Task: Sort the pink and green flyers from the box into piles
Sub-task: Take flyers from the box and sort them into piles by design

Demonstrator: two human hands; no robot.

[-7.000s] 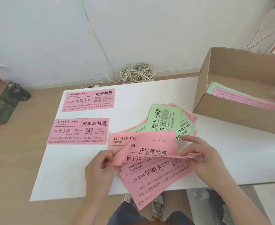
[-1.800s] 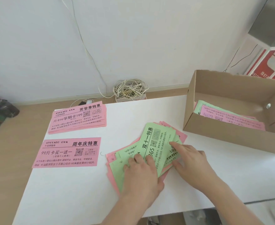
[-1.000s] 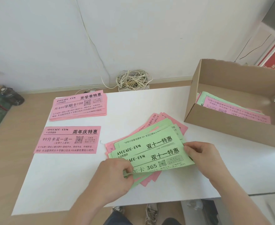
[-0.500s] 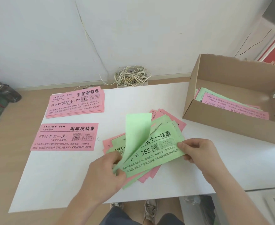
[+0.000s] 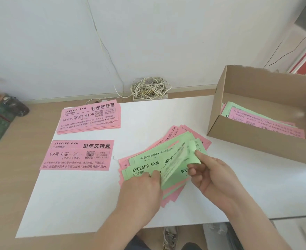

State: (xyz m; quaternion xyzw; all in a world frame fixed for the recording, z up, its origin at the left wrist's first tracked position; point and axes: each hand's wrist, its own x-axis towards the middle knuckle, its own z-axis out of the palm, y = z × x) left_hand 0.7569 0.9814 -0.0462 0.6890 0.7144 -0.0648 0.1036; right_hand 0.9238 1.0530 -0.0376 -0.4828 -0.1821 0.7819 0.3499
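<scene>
A fanned heap of green and pink flyers (image 5: 149,156) lies mid-table. My left hand (image 5: 141,190) presses on the heap's near left part, thumb on a green flyer. My right hand (image 5: 209,175) pinches the right end of a blurred green flyer (image 5: 175,165) lifted off the heap. Two pink piles sit at the left: a thicker far pile (image 5: 91,117) and a near pink flyer (image 5: 78,155). The cardboard box (image 5: 257,141) at the right holds more pink and green flyers (image 5: 257,120).
The white table (image 5: 76,204) ends just in front of my arms. A coil of white cable (image 5: 149,88) lies on the floor by the wall. A green tin and a dark object (image 5: 2,116) sit on the floor at the far left.
The green flyer my left hand had curled upward is down again. My right hand now pinches a green flyer's right end, which blurs with motion. My left hand has flattened onto the heap.
</scene>
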